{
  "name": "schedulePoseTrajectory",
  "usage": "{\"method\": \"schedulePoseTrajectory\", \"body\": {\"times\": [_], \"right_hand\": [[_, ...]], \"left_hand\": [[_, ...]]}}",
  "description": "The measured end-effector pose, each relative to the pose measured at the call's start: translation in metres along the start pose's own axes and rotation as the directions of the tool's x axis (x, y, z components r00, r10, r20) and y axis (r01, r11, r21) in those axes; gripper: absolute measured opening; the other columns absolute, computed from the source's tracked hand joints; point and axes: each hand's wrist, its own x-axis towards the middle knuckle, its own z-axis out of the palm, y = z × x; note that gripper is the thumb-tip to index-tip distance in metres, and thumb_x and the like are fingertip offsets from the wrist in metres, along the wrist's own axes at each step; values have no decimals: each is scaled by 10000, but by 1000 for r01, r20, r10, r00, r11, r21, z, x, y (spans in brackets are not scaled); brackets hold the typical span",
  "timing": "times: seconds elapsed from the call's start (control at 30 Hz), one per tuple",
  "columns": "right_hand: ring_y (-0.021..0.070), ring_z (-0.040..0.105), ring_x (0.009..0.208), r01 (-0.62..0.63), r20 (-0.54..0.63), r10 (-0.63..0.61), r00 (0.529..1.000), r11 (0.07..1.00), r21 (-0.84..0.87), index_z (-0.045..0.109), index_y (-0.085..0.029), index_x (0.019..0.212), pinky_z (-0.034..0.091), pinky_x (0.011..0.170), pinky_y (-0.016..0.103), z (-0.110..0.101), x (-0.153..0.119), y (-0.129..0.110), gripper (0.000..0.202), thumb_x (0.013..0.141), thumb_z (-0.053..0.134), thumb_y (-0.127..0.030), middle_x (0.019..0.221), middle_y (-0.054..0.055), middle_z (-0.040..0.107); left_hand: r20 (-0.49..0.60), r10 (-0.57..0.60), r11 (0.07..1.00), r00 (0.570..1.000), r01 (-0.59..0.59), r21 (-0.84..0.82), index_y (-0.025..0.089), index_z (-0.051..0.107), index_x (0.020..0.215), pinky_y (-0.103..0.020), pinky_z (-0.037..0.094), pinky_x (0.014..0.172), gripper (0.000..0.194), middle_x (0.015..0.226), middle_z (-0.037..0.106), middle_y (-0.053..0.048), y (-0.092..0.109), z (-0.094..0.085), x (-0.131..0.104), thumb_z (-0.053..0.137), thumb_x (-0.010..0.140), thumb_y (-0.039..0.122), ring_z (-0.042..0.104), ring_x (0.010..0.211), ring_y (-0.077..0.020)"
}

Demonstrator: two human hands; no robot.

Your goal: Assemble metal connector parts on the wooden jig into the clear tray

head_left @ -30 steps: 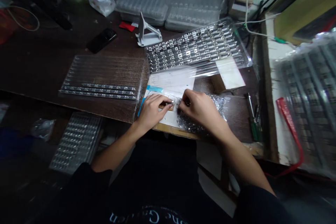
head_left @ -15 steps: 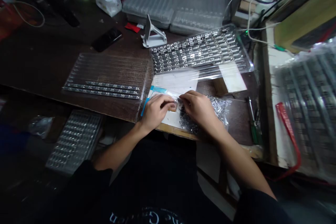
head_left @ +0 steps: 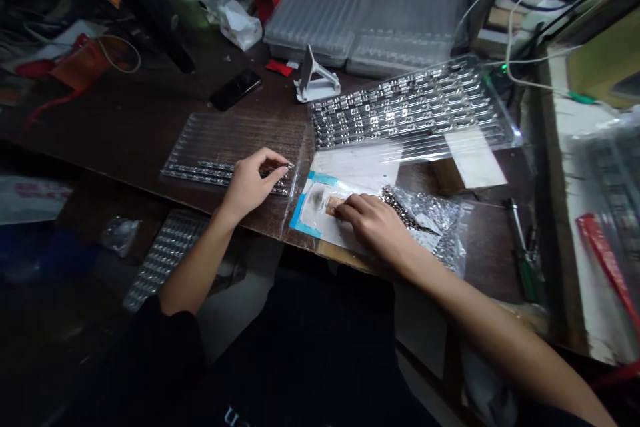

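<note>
My left hand (head_left: pixel 254 180) pinches a small metal part (head_left: pixel 289 165) between thumb and forefinger, over the right end of a clear ribbed tray (head_left: pixel 220 137). Rows of small parts (head_left: pixel 195 174) lie along that tray's near side. My right hand (head_left: pixel 375 223) rests with bent fingers at a small brown block (head_left: pixel 334 205) on a white sheet with blue tape (head_left: pixel 306 223); its fingertips are partly hidden. Just right of it, a plastic bag (head_left: pixel 440 213) holds many tiny metal pieces, with dark parts (head_left: pixel 397 203) spilling at its mouth.
Behind my hands lies a filled clear tray (head_left: pixel 400 107), with a white-topped block (head_left: pixel 473 157) at its near edge. A phone (head_left: pixel 236 89) and white stand (head_left: pixel 317 83) sit farther back. A green-handled screwdriver (head_left: pixel 525 273) lies right. Stacked trays (head_left: pixel 320 10) stand behind.
My left hand has moved left from the brown block to the ribbed tray, with a small part in its fingers. My right hand is now at the block. The view has shifted.
</note>
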Motion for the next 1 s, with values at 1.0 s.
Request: {"method": "schedulePoseTrajectory", "body": {"times": [1.0], "right_hand": [[234,658,870,-269,93,270,958,963,-27,715,-153,942,366,720,348,-26,-21,28,218,997,508,-195,994,106,732]], "left_hand": [[188,86,927,978,-147,345,250,696,834,-453,466,1012,145,1132,737,-48,-12,-9,6,604,875,354,658,1070,-282]]}}
